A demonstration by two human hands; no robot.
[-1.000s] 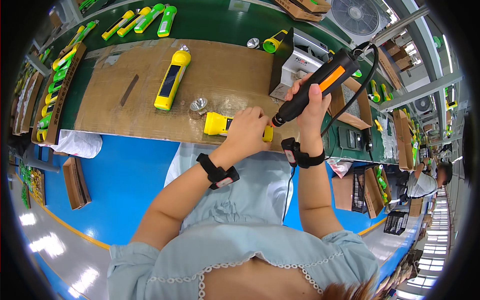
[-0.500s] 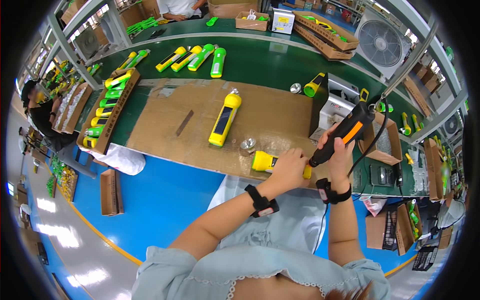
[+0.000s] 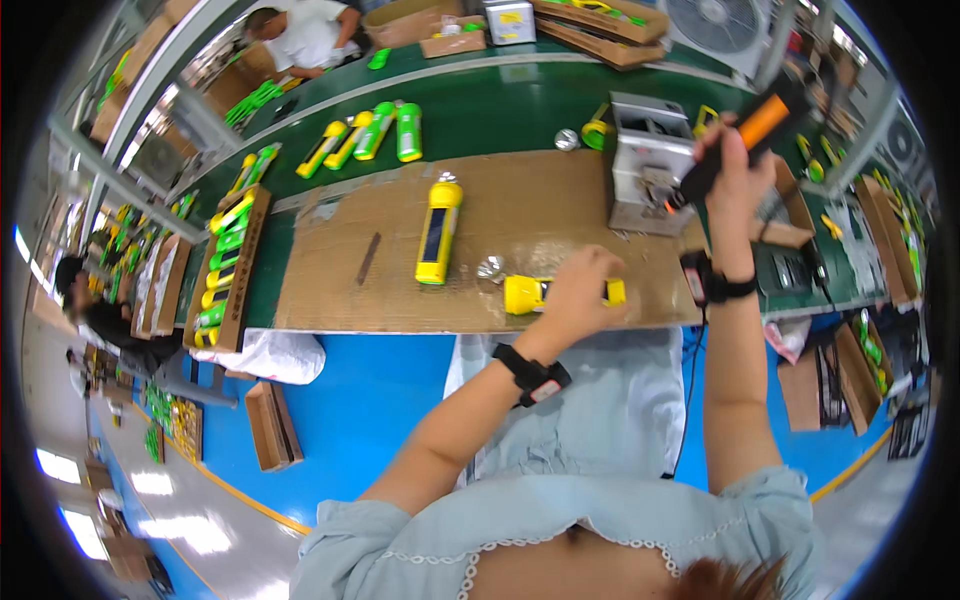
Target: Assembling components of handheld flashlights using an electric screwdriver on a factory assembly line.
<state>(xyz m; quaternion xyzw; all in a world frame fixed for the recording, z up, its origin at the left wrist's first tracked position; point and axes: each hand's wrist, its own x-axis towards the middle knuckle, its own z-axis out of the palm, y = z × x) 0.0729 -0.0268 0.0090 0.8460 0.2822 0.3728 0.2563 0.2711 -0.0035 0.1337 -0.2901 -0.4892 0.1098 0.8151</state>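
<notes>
Left hand [image 3: 583,290] grasps yellow flashlight [image 3: 523,295], fingers over far side, thumb toward near side; grip partly hidden. Flashlight lies crosswise on cardbd sheet [image 3: 330,280] at near edge of green bench [image 3: 520,95], head to left. Right hand [image 3: 738,180] is clenched round blk driver [image 3: 768,122] w/ orange stripe, up over right side; its tip is at near side of metal box [image 3: 652,180]; can't tell if touching. Silver reflector [image 3: 490,268] sits just beyond flashlight's head. 2nd flashlight [image 3: 438,232], yellow w/ dark panel, lies farther & to left, lens end far. Left: carton tray [image 3: 249,275] w/ yellow & grn flashlights. Far left: row of 4 flashlights [image 3: 374,132]; beyond them, co-worker w/ white top [image 3: 315,38].
</notes>
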